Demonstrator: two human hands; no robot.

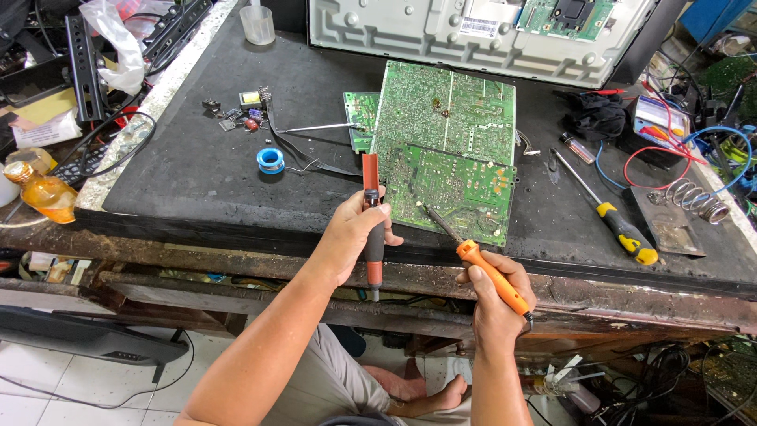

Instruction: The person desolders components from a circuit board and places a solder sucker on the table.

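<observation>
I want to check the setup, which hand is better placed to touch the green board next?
Probably the right hand: its orange soldering iron already points its tip at the green circuit board's near edge. The left hand holds the red desoldering pump upright beside the board.

Both forearms reach forward — left hand (356, 237) fisted upright, right hand (495, 293) curled (thumb on top).

Bare forearms, left hand (355, 237) and right hand (493, 296), no sleeves, grey shorts (331, 386), bare feet (441, 394) below
</observation>
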